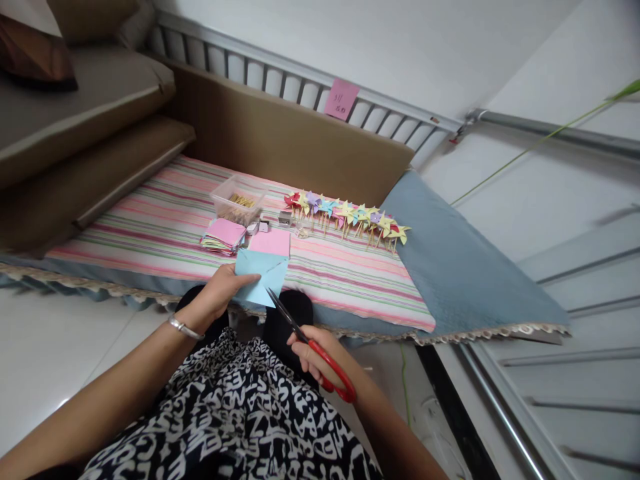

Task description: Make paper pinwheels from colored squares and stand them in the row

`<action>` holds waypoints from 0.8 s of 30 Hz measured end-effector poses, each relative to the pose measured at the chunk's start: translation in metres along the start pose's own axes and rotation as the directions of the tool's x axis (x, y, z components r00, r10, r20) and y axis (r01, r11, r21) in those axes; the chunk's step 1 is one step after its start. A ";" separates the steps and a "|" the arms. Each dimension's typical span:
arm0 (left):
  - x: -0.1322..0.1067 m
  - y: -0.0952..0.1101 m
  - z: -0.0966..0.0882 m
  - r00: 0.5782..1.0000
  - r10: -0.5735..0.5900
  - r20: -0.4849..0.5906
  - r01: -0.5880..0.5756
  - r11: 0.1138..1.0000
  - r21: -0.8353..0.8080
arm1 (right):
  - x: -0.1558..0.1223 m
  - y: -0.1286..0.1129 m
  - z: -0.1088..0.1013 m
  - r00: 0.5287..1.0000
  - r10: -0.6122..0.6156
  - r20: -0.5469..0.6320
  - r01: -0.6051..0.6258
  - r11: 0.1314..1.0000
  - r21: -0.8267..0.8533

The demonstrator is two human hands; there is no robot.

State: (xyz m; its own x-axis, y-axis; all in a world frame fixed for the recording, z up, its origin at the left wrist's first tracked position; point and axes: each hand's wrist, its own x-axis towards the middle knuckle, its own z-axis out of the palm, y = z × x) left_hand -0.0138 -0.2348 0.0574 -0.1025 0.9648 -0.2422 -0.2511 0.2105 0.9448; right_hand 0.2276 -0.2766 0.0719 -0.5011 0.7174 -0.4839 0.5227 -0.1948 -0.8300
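Observation:
My left hand (223, 288) pinches a light blue square of paper (263, 263) by its left side, thumb on top. Dark diagonal lines, drawn or cut, run in from the paper's corners. In my right hand (314, 352) is a pair of scissors (287, 315) with red handles and dark blades. The blade tips reach the paper's lower right edge; whether they are parted is too small to tell. Just beyond the blue sheet lies a pink sheet (273, 242). A stack of coloured paper (223, 235), pink on top, sits to its left.
A clear plastic box (231, 208) holds small wooden sticks. Small metal items (285, 218) lie beside it. Several paper pinwheels (345, 212) on sticks stand in a row on the striped cloth (360, 277). Folded brown mats (100, 153) are at the left.

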 end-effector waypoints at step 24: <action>-0.001 -0.003 0.002 1.000 0.001 0.012 -0.001 1.000 0.021 | 0.003 -0.005 0.002 0.998 0.042 -0.048 -0.045 0.997 -0.062</action>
State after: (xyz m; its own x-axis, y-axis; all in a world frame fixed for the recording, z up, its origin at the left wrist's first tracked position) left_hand -0.0115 -0.2359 0.0553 -0.0909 0.9668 -0.2390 -0.2311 0.2130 0.9493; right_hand 0.2223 -0.2750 0.0743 -0.4449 0.7401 -0.5044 0.5867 -0.1847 -0.7885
